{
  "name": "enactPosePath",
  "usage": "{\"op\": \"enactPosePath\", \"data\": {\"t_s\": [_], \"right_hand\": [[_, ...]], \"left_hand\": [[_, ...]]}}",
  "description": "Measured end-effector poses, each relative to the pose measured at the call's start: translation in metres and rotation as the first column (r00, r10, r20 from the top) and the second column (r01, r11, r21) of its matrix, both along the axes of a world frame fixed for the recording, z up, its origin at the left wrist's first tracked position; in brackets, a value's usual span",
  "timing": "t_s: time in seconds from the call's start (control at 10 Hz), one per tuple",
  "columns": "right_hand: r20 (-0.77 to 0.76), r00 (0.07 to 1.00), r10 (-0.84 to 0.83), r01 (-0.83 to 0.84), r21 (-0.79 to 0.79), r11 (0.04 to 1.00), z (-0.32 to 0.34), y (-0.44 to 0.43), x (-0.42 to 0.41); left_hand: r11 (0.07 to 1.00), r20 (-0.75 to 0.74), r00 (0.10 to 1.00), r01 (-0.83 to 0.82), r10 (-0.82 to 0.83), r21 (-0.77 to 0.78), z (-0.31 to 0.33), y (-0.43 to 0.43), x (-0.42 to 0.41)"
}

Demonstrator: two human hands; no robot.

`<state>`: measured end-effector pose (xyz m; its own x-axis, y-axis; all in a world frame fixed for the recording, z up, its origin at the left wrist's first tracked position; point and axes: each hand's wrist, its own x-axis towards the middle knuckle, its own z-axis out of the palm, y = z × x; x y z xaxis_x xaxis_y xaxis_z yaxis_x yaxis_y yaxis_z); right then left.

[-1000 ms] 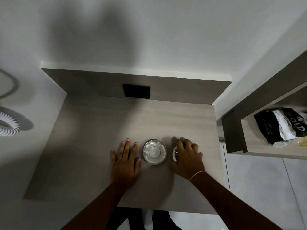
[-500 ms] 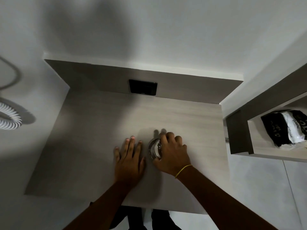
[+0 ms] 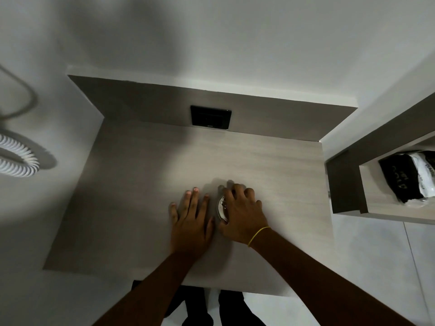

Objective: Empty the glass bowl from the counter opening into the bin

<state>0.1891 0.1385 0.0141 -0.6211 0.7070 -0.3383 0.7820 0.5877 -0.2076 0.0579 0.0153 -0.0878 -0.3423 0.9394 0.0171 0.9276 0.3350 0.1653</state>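
The right hand [image 3: 242,214] lay over the glass bowl [image 3: 220,206], covering most of it, so that only a curved sliver of rim and shiny inside showed at the hand's left edge. Its fingers [image 3: 236,190] curled down over the far side of the bowl and the thumb sat at the near side; the grip looked closed around the bowl, though the contact itself was hidden under the palm. A thin yellow band [image 3: 258,235] circled the right wrist. The bowl sat in the middle-near part of the pale wood-grain desk [image 3: 146,184], and whether it rested in an opening could not be told. Just beside it, the left hand [image 3: 191,218] lay flat on the desk, fingers spread and holding nothing, its thumb nearly touching the right hand. A black wall plate [image 3: 210,117] was set in the upstand behind the desk. To the right, a shelf [image 3: 376,203] held a black and white packet [image 3: 409,177]
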Motion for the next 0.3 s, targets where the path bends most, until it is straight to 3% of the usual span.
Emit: {"op": "enactPosePath", "data": {"t_s": [0.3], "right_hand": [[-0.057, 0.995, -0.082, 0.079, -0.044, 0.996, 0.0054, -0.0072, 0.0020]], "left_hand": [[1.000, 0.034, 0.999, 0.016, -0.017, 0.004, 0.0023, 0.0000, -0.0057]]}}
